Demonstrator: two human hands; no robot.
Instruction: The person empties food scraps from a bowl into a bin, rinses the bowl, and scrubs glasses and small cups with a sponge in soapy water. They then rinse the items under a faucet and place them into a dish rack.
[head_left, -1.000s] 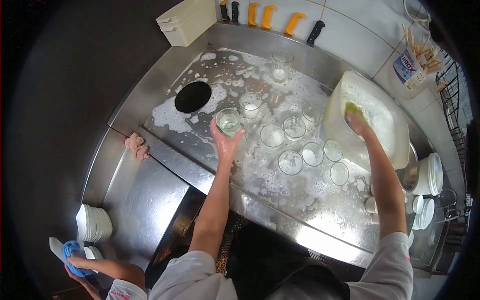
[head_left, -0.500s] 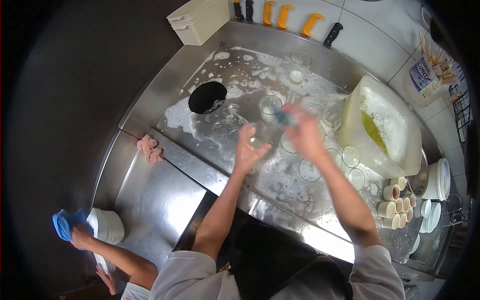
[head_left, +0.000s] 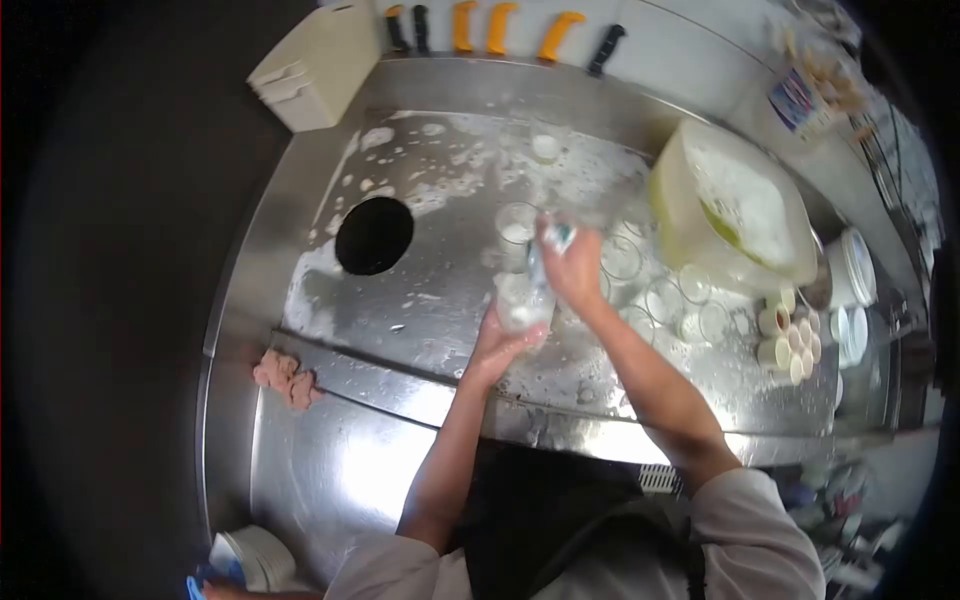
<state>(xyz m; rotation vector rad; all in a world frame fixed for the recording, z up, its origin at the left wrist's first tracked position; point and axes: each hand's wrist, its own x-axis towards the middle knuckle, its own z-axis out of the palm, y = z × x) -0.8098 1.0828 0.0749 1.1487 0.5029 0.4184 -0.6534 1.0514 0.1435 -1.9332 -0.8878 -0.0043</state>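
My left hand (head_left: 498, 347) is wrapped round a clear drinking glass (head_left: 523, 303) with white suds on it, held over the wet steel sink counter (head_left: 440, 300). Right above the glass, my right hand (head_left: 578, 268) is closed on a soapy bluish-green sponge (head_left: 560, 237), close to the glass mouth. Motion blurs the sponge, so its contact with the glass is hard to judge. Behind my hands stands a foamy glass (head_left: 517, 224), with another glass (head_left: 546, 148) farther back. Several more clear glasses (head_left: 622, 258) stand to the right of my right hand.
A tub of suds (head_left: 670, 190) stands at the back right, small cups (head_left: 775, 352) nearer. At left are a round black hole (head_left: 375, 236), a pink cloth (head_left: 286, 380) and cream bins (head_left: 318, 75). Knives (head_left: 556, 37) line the back wall. Another person's hand (head_left: 222, 592) shows bottom left.
The view has shifted, and the counter now sits differently in frame. My right hand with the sponge has come down close to the glass. The other person's blue cloth appears lower.
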